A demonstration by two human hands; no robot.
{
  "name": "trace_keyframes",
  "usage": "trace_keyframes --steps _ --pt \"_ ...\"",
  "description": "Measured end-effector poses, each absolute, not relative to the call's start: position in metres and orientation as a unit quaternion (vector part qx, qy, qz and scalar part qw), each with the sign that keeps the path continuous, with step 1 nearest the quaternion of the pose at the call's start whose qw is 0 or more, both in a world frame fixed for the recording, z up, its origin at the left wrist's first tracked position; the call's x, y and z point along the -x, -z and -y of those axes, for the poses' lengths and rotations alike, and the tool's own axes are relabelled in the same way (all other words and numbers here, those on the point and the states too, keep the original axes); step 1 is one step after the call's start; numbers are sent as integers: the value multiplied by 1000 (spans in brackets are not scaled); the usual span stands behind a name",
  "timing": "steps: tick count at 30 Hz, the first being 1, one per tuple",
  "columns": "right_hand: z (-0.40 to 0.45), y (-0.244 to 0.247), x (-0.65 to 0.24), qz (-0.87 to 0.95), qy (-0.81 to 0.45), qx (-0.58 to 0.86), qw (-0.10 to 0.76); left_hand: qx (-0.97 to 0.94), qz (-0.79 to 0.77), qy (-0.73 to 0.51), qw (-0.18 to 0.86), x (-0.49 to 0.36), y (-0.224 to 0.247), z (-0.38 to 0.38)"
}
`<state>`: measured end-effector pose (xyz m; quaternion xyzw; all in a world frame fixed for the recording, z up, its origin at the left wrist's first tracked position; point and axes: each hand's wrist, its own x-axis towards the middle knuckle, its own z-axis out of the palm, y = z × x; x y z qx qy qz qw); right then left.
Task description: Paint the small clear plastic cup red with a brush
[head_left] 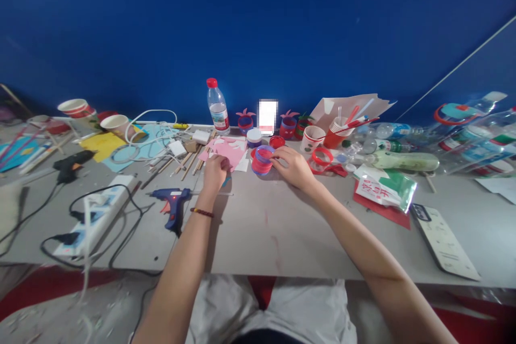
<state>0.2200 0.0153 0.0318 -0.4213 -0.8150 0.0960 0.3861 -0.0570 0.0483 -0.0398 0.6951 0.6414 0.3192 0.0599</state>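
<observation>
My right hand has its thumb and fingers on the rim of a small round purple-and-red container near the table's middle. My left hand is curled with fingers together at the edge of pink paper; a small teal bit shows beside it, and what the fingers hold is too small to make out. A blue glue gun lies left of my left wrist. Behind the container are a white-lidded jar and a red lid.
A clear bottle stands at the back. Left are a power strip, cables, sticks and a black glue gun. Right are paper cups, plastic bottles, wrappers and a phone. The table's front edge is near my lap.
</observation>
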Motion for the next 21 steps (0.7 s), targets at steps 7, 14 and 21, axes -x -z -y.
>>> trace_keyframes --steps 7,14,21 --pt "-17 -32 -221 811 -106 413 401 -643 -667 -362 103 59 44 -51" --pt "-18 -31 -221 803 -107 416 414 -501 -685 -512 136 55 39 -50" --pt "-22 -26 -208 806 -130 400 417 -340 -597 -711 149 55 26 -51"
